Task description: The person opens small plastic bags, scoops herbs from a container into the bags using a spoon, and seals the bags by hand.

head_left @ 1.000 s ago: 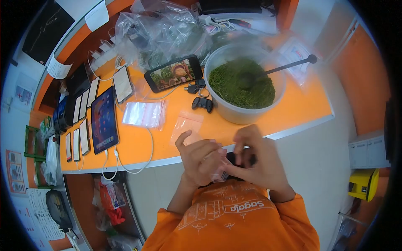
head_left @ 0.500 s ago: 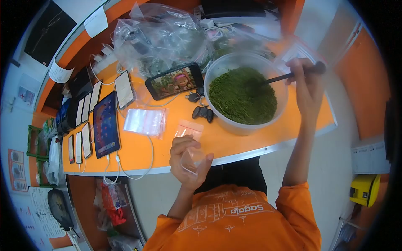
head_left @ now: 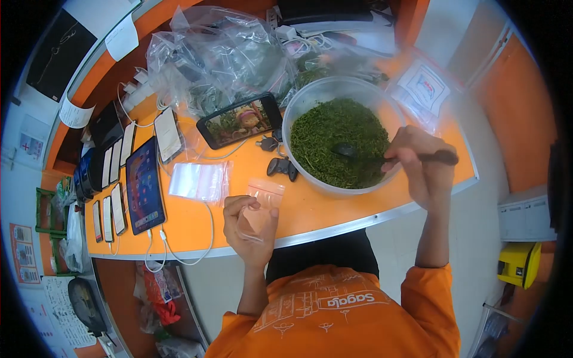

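My left hand (head_left: 248, 232) is closed around a small clear plastic bag (head_left: 255, 222) in front of the table's front edge. Over the right rim of a translucent tub (head_left: 331, 190), my right hand (head_left: 421, 164) grips the handle of a black spoon (head_left: 343, 150). The spoon's bowl lies in the chopped green leaves (head_left: 340, 122) that fill much of the tub. Another small zip bag (head_left: 267, 190) lies flat on the orange table, just behind my left hand. A stack of clear zip bags (head_left: 200, 182) is farther left.
A propped phone (head_left: 242, 121) shows a video, with keys and a black controller-shaped item (head_left: 282, 169) beside it. A tablet (head_left: 144, 185), several phones and white cables occupy the left side. Large plastic bags (head_left: 221, 56) are heaped behind; a printed bag (head_left: 425, 86) lies at right.
My right hand has left my left hand, taken the spoon's handle and moved it down and forward in the leaves. The bag in my left hand now shows open.
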`<state>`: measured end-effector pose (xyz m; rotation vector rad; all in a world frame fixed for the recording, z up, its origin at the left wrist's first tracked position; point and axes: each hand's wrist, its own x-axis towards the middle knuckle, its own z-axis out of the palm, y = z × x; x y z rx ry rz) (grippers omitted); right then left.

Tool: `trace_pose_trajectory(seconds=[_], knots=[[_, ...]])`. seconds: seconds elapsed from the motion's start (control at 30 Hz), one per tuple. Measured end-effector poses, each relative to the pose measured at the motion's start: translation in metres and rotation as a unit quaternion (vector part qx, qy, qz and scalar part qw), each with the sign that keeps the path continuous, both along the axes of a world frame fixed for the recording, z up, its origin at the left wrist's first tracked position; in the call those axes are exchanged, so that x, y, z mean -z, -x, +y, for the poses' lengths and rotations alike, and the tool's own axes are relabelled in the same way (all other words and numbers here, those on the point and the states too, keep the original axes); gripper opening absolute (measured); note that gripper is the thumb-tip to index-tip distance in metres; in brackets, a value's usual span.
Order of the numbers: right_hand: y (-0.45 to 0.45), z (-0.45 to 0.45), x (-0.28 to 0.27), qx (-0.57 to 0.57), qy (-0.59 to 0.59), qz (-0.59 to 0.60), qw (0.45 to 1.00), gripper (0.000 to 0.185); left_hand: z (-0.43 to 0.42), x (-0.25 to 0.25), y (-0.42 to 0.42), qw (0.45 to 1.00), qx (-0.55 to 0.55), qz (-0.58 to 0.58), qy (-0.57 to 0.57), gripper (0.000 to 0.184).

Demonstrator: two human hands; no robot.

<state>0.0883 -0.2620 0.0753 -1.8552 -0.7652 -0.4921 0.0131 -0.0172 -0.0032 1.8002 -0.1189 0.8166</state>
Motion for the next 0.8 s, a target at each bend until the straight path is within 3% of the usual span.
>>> trace_pose_trajectory(seconds=[0.1, 0.23, 0.47, 0.8], knots=[[-0.003, 0.009, 0.000, 0.100, -0.036, 0.047, 0.993, 0.024, 0.001, 0.000, 0.001, 1.000, 0.001, 0.005, -0.009, 0.034], [-0.010, 0.003, 0.002, 0.134, -0.108, 0.126, 0.977, 0.041, 0.002, -0.002, 0.004, 1.000, -0.006, 0.013, -0.022, 0.034], [-0.022, -0.003, 0.011, 0.137, -0.196, 0.147, 0.960, 0.042, 0.002, -0.015, 0.005, 0.999, -0.004, -0.003, -0.047, 0.032], [-0.039, -0.020, 0.015, 0.179, -0.291, 0.119, 0.932, 0.037, -0.011, -0.085, -0.046, 0.981, 0.040, -0.110, -0.157, 0.033]])
